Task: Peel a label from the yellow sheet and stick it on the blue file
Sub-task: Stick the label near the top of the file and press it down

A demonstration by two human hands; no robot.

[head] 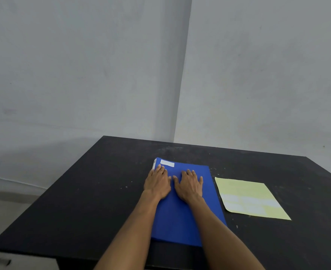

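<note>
We rest both hands flat, palms down and fingers spread, on the blue file [182,215], which lies on the black worktop [86,207]. Our left hand [157,184] sits at the file's 10 o'clock, our right hand [190,187] just beside it, thumbs nearly touching; neither grips anything. A white label [167,163] is stuck at the file's 11 o'clock corner, just beyond our left fingertips. The yellow sheet [252,198] lies at 3 o'clock of the file, apart from it, with pale labels on its near half.
</note>
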